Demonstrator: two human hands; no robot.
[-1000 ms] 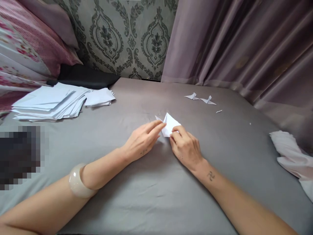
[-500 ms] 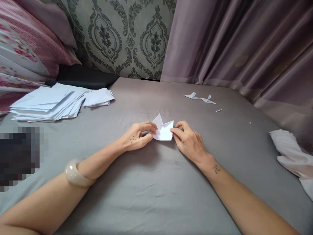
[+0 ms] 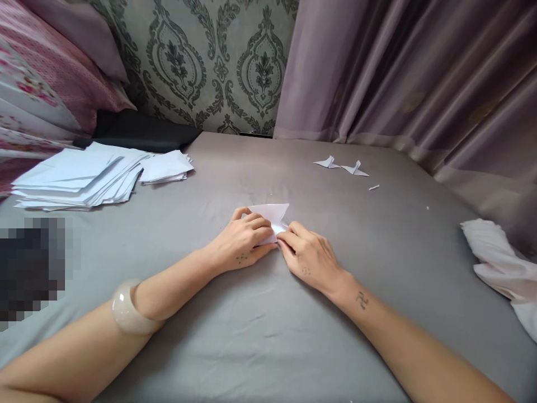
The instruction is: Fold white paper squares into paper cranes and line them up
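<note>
A small folded white sheet of paper (image 3: 272, 211) lies between my hands at the middle of the grey bedsheet (image 3: 235, 336). My left hand (image 3: 247, 238) presses over its left part, fingers closed on it, with the thumb along the near edge. The fingertips of my right hand (image 3: 308, 252) pinch the paper's near right corner. One pointed flap sticks out at the far right of the paper. My fingers hide much of the lower folds.
A large stack of white paper (image 3: 67, 173) and a smaller stack (image 3: 165, 166) sit at the left. Two folded paper figures (image 3: 327, 162) lie far right, with a small paper roll (image 3: 373, 187) nearby. White cloth (image 3: 495, 252) lies at the right edge. Curtains (image 3: 377, 67) hang behind.
The paper has turned, so its pointed flap now faces right. My left hand has slid right over it, and my right hand has moved left and nearer, onto its near corner.
</note>
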